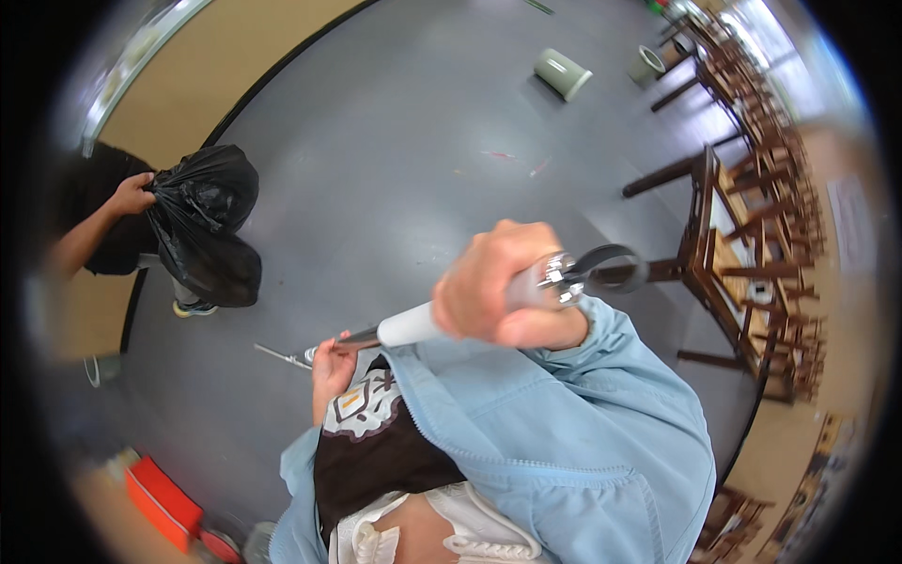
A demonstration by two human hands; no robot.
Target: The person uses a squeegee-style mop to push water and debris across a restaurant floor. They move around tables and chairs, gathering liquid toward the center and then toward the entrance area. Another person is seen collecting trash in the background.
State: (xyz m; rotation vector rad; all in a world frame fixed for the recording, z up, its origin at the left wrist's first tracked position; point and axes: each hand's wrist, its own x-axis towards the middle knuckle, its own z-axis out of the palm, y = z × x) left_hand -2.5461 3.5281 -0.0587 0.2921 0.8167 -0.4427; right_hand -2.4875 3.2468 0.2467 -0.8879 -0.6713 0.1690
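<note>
My right hand (493,289) is wrapped around the white grip of a long pole (409,324). Beyond that fist, the pole ends in a chrome cap with a black hanging loop (609,264). Lower down, my left hand (335,368) holds the darker, shiny shaft in front of my body. A thin pale bar (282,356) shows past the left hand near the floor; whether it belongs to the pole, I cannot tell. Motion blurs the right hand and the loop.
At the left, another person's hand (132,194) grips a full black rubbish bag (211,218). One grey-green bin (561,74) lies on its side, and another bin (645,67) is behind it. Dark wooden tables (694,233) bearing chairs line the right. A red box (162,504) is lower left.
</note>
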